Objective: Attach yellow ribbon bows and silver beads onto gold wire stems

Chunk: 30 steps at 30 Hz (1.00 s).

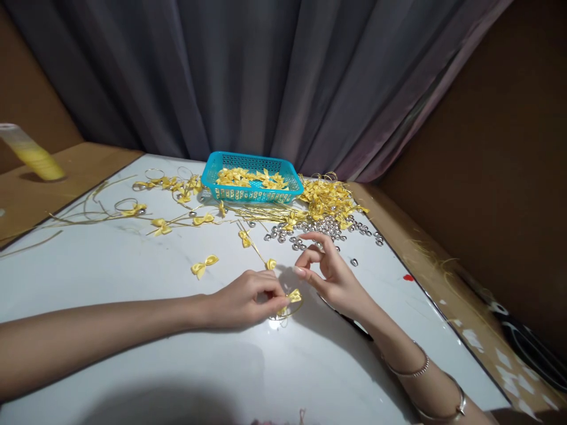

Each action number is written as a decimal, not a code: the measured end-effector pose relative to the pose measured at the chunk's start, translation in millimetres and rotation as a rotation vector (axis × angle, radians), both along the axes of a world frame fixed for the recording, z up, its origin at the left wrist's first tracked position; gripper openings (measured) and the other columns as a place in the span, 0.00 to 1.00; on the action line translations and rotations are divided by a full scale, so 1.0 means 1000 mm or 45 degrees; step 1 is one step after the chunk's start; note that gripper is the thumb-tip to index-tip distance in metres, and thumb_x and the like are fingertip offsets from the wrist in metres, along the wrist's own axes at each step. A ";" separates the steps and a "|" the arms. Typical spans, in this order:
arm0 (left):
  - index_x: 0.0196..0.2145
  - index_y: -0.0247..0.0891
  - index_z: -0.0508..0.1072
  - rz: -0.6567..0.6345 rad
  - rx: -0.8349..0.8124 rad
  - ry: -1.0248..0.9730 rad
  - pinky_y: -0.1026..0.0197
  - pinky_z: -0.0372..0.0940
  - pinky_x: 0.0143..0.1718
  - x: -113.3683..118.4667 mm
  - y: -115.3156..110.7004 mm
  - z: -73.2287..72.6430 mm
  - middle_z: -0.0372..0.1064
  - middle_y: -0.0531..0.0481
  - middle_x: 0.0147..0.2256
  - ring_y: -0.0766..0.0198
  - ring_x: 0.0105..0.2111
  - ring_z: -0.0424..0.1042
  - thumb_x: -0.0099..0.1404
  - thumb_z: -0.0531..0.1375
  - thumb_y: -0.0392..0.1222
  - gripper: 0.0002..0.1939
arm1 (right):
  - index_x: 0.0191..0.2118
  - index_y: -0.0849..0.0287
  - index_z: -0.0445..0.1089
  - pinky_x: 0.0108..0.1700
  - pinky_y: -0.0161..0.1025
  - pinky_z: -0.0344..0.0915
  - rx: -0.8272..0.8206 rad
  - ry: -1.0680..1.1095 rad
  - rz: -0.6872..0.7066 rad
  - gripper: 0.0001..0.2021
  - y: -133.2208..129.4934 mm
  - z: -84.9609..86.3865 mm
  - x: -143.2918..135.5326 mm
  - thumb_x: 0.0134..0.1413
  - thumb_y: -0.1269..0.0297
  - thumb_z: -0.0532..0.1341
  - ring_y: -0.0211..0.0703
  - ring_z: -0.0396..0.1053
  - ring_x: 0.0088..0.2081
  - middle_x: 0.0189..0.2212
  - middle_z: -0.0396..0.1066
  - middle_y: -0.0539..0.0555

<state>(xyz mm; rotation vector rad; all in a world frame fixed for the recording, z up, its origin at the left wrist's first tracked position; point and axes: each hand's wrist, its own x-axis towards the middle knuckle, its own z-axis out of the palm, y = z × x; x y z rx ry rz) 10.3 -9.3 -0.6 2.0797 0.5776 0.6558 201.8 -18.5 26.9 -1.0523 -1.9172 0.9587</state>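
Observation:
My left hand (250, 298) pinches a small yellow satin bow (294, 296) between thumb and index finger, low over the white tabletop. A looped gold cord (290, 313) hangs at the bow. To the right, my right hand (325, 274) is raised with its fingers curved and apart, and nothing shows between them. It is just in front of a pile of shiny silver beads (325, 227). Another loose bow (205, 266) lies beyond my left wrist, and a bow on a gold cord (270, 264) lies just past my left knuckles.
A blue plastic basket (252, 198) with yellow bows stands at the back. Beside it is a heap of bows and cords (330, 198). More bows on cords (162, 226) spread leftward. A yellow spool (38, 158) is at far left; black-handled scissors (522, 339) lie at right.

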 end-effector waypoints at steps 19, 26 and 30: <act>0.22 0.34 0.68 -0.145 -0.199 0.074 0.66 0.56 0.28 -0.003 0.003 0.003 0.63 0.52 0.24 0.69 0.25 0.61 0.61 0.55 0.36 0.11 | 0.41 0.52 0.55 0.22 0.35 0.49 0.252 -0.068 -0.448 0.17 0.073 0.053 0.109 0.45 0.68 0.60 0.35 0.52 0.19 0.19 0.54 0.43; 0.22 0.34 0.67 -0.161 -0.222 0.127 0.67 0.54 0.26 -0.003 0.003 0.005 0.61 0.53 0.23 0.70 0.24 0.59 0.61 0.55 0.37 0.11 | 0.36 0.57 0.66 0.42 0.52 0.58 0.401 -0.710 -0.349 0.06 0.056 0.032 0.083 0.50 0.67 0.59 0.52 0.64 0.40 0.32 0.70 0.56; 0.22 0.34 0.66 -0.194 -0.163 0.115 0.67 0.54 0.27 -0.003 0.004 0.004 0.62 0.53 0.23 0.70 0.24 0.59 0.61 0.53 0.35 0.10 | 0.53 0.57 0.60 0.51 0.46 0.60 0.033 -0.700 0.315 0.19 0.021 0.027 0.037 0.55 0.62 0.60 0.46 0.62 0.52 0.52 0.64 0.60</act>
